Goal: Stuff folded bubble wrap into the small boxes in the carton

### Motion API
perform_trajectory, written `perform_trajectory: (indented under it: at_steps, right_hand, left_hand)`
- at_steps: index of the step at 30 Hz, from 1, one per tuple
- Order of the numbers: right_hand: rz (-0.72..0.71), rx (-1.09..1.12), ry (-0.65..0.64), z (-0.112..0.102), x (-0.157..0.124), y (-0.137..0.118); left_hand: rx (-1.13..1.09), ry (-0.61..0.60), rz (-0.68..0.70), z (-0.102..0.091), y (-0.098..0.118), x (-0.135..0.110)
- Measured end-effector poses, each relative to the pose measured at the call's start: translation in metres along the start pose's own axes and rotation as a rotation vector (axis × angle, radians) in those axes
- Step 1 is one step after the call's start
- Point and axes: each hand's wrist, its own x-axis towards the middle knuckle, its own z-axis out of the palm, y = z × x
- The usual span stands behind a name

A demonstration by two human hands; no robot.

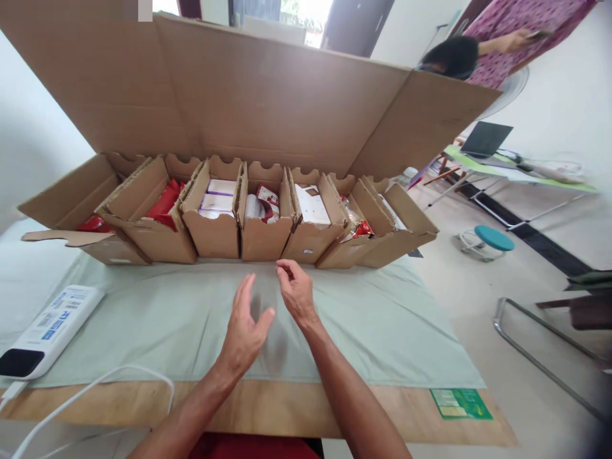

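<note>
View from a head camera, looking down at a person's two bare forearms over a pale green cloth (382, 319) spread on a wooden tabletop (287, 408). The left hand (246, 325) hovers above the cloth, its grip spread and empty. The right hand (296, 293) is a little farther off, its grip half curled with thumb close to forefinger and nothing between them. Its fingertips are just short of a row of small cardboard boxes (215, 236).

The row runs left to right across the far side of the cloth, inside a large carton whose flap (268, 95) stands up behind. The middle box (265, 239) is nearest the right hand. It is open on top, with its narrow end facing the person and its long axis running near to far. Red and white packets (268, 203) show inside.

It looks light and fairly stiff, though thin card walls would likely buckle if squeezed hard. The two long side walls or the scalloped far edge seem the best holds.

At near left lie a white device (52, 328) and a white cable (95, 382). Far right, another person (502, 38) stands beyond a laptop (485, 137) and a teal stool (492, 238).
</note>
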Motion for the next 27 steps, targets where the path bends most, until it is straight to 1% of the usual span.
perform_trajectory:
  at_steps: [2,4,6,8,9,11,14,16,18,20,22,24,26,27]
  right_hand:
    - [-0.088,0.003,-0.044,-0.003,0.002,-0.023]
    - [-0.208,-0.023,-0.093,-0.002,0.007,-0.051]
    - [-0.323,-0.1,-0.15,0.004,0.016,-0.08]
    - [-0.398,-0.232,-0.235,0.016,0.029,-0.109]
    - [-0.411,-0.317,-0.285,0.024,0.037,-0.122]
    - [-0.394,-0.51,-0.375,0.041,0.053,-0.144]
    - [-0.322,-0.763,-0.43,0.064,0.071,-0.165]
    - [-0.3,-0.839,-0.435,0.072,0.073,-0.172]
    - [-0.307,-0.848,-0.433,0.073,0.062,-0.173]
    - [-0.338,-0.817,-0.418,0.066,0.037,-0.17]
    - [-0.394,-0.745,-0.395,0.05,0.002,-0.163]
    - [-0.481,-0.628,-0.392,0.024,-0.036,-0.155]
    - [-0.556,-0.494,-0.417,-0.011,-0.068,-0.146]
    - [-0.567,-0.43,-0.428,-0.03,-0.078,-0.141]
  left_hand:
    - [0.036,0.034,-0.047,-0.015,-0.006,-0.021]
    - [0.073,0.077,-0.055,-0.028,-0.011,-0.036]
    - [0.096,0.113,-0.038,-0.04,-0.015,-0.045]
    - [0.098,0.134,-0.037,-0.049,-0.017,-0.05]
    - [0.094,0.142,-0.046,-0.052,-0.018,-0.05]
    - [0.086,0.161,-0.063,-0.058,-0.019,-0.051]
    - [0.072,0.205,-0.048,-0.067,-0.024,-0.051]
    - [0.056,0.242,-0.046,-0.075,-0.029,-0.052]
    - [0.025,0.285,-0.087,-0.083,-0.033,-0.054]
    - [-0.038,0.343,-0.134,-0.092,-0.034,-0.055]
    - [-0.132,0.419,-0.14,-0.099,-0.032,-0.055]
    - [-0.208,0.496,-0.134,-0.105,-0.03,-0.054]
    - [-0.249,0.556,-0.136,-0.11,-0.028,-0.054]
    - [-0.262,0.578,-0.131,-0.112,-0.027,-0.054]
